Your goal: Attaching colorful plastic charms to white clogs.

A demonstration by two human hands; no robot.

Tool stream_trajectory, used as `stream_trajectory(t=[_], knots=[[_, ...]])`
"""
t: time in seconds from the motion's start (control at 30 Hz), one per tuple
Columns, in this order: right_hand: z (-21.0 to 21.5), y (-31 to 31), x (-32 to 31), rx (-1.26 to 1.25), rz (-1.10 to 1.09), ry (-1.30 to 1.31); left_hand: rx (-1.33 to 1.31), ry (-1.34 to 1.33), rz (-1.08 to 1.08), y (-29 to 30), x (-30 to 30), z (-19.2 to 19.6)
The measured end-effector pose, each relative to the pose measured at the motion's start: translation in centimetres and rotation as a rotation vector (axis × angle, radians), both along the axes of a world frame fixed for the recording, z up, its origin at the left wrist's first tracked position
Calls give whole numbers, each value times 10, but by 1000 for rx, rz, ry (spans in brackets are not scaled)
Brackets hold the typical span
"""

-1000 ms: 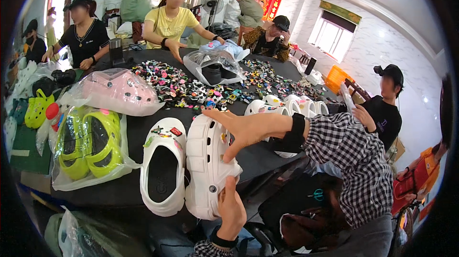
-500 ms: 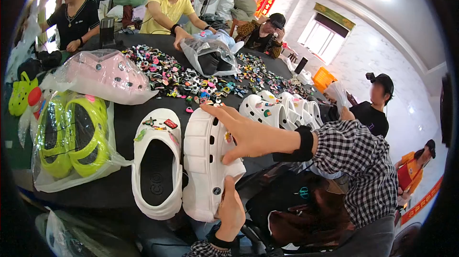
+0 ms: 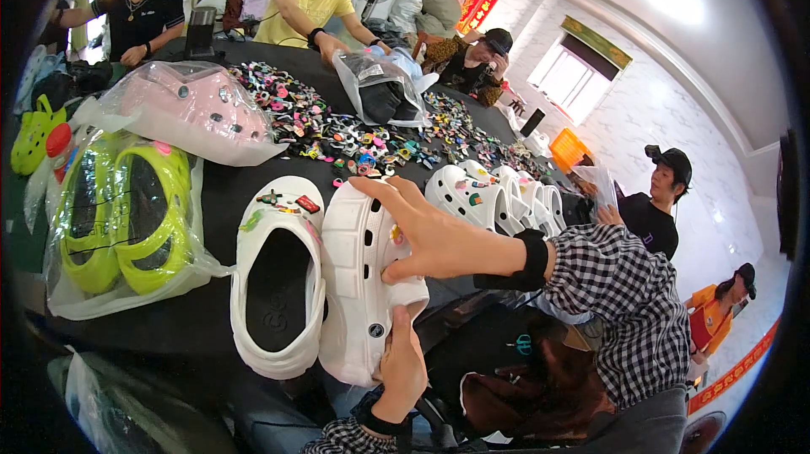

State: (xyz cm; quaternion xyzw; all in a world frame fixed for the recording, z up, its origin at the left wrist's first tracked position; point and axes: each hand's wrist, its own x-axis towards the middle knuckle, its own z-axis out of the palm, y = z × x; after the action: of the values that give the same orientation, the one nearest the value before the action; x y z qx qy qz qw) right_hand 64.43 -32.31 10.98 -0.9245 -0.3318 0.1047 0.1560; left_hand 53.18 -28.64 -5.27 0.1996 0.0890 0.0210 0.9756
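A white clog [image 3: 344,285] stands tipped on its side at the table's near edge, its side holes and round strap rivet showing. My right hand [image 3: 422,235] reaches in from the right, fingers over the toe end and thumb on the side. Lower down, my left hand [image 3: 403,371] grips the heel end; some of its fingers are hidden behind the shoe. Against its left side lies a second white clog [image 3: 276,348], sole down, with a black insole and small colourful charms on the toe. Part of a yellowish charm shows beside my right fingers.
Bagged lime clogs [image 3: 156,235] and a bagged pink pair [image 3: 190,104] lie at left. Many loose charms [image 3: 363,146] cover the table's middle. More white clogs [image 3: 472,197] stand in a row at right. Several people sit or stand around the table; one handles a bagged dark item [image 3: 384,95].
My view has shifted slightly. Both hands keep their hold on the tipped clog, which stays against the other one. At right, a co-worker's head has turned and lowered plastic shows near their hand.
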Motion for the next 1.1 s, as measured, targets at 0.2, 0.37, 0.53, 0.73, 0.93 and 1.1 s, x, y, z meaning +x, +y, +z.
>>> stream_trajectory(t=[0.2, 0.37, 0.53, 0.73, 0.93, 1.1], knots=[[8, 1, 11, -86, 5, 113, 22, -189, 24, 14, -4, 21], [9, -16, 11, -1, 67, 46, 136, -145, 36, 14, -6, 17], [-28, -36, -8, 331, 66, -32, 138, -150, 32, 19, -6, 23], [-62, -74, -50, 687, -34, 147, 21, -255, 100, 20, -4, 30], [-95, -85, -83, 753, -37, -120, 70, -400, 11, 17, 0, 60], [-107, -73, -74, 766, -116, -124, 198, -499, -73, 30, 23, 72]])
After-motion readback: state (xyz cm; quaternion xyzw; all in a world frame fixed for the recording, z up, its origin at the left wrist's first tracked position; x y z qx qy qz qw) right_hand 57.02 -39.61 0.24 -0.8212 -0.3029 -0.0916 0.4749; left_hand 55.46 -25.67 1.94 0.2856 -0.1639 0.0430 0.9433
